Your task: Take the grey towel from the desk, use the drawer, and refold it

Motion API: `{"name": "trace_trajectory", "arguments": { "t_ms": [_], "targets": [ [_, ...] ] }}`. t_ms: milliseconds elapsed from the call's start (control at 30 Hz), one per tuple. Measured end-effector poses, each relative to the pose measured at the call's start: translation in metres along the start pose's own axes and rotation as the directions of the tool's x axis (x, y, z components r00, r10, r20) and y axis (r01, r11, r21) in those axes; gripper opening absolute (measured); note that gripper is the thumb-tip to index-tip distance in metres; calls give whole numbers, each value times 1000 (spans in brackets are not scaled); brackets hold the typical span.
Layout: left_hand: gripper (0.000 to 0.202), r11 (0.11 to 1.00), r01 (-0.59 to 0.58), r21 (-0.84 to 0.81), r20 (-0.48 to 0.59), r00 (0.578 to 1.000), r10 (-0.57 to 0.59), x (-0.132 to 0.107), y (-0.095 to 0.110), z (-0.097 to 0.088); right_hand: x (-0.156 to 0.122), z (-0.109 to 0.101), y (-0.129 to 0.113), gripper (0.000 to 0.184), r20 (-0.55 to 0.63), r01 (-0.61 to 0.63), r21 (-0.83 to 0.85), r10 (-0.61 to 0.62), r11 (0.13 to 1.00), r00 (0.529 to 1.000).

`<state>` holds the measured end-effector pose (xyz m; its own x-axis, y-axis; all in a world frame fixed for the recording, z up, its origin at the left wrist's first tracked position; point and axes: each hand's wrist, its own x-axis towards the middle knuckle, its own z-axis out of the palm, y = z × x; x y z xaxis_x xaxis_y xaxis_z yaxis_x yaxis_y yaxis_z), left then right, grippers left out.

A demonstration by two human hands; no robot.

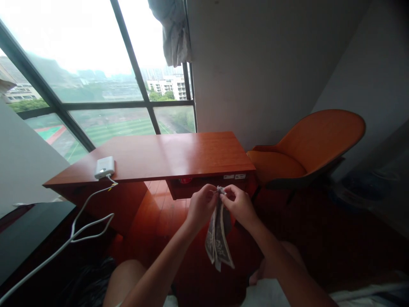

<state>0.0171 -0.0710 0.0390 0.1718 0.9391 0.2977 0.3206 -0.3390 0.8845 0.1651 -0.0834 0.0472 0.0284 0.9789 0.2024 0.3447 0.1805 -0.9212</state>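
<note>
A small grey scarf (pixel 220 238) with pale edging and a light pattern hangs from my fingers in front of the desk. Its upper end is bunched up, and its pointed tails fall downward over the dark red floor. My left hand (pixel 203 204) pinches the gathered top from the left side. On the other side, my right hand (pixel 238 204) grips the same bunched part between thumb and fingers. Both hands are close together at the top of the cloth, so the exact shape of the fold there is partly hidden.
Ahead stands a reddish wooden desk (pixel 179 153). A white charger-like device (pixel 105 167) lies on its left, with a white cable (pixel 73 230) running down towards me. An orange chair (pixel 322 140) is at the right. Windows (pixel 105 85) fill the left back.
</note>
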Motion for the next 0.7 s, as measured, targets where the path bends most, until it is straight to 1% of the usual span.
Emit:
{"name": "trace_trajectory", "arguments": {
  "t_ms": [133,200,267,333,367,400,433,500,533,567,600,633,700],
  "targets": [
    [13,996,-6,91,-6,1000,7,-4,2,-3,-3,1,-1,15,-9,9,-46,-9,999,1000],
    [14,989,-38,144,10,999,37,-6,6,-4,-5,1,-2,21,28,-7,5,7,1000,1000],
    [18,980,-78,181,24,997,74,-7,10,-6,-6,0,-4,29,108,-35,128,21,991,994],
    [23,978,-91,188,17,996,89,-7,12,-8,-5,-3,-4,33,215,-76,242,23,967,976],
    [23,980,-88,178,5,996,88,-7,13,-10,-4,-6,-3,33,260,-93,272,20,958,965],
    [21,983,-84,163,-5,996,87,-5,13,-12,-1,-9,-1,32,281,-93,276,13,957,960],
    [18,985,-86,149,-5,996,88,-4,13,-14,2,-13,3,30,268,-74,255,3,964,963],
    [14,985,-102,140,26,995,99,1,14,-21,8,-21,12,26,156,13,157,-38,988,987],
    [13,984,-108,142,44,994,102,3,15,-24,11,-25,17,25,93,65,96,-74,993,993],
    [13,983,-110,145,62,993,102,5,17,-28,14,-29,22,24,56,112,43,-114,993,992],
    [12,984,-108,141,78,992,98,6,18,-32,16,-32,26,26,57,151,2,-151,988,987],
    [12,986,-105,129,88,992,94,7,19,-35,18,-35,30,28,93,188,-29,-185,982,978],
    [11,990,-99,99,102,991,88,9,21,-42,20,-38,36,33,200,254,-90,-232,963,952]
  ]
}}
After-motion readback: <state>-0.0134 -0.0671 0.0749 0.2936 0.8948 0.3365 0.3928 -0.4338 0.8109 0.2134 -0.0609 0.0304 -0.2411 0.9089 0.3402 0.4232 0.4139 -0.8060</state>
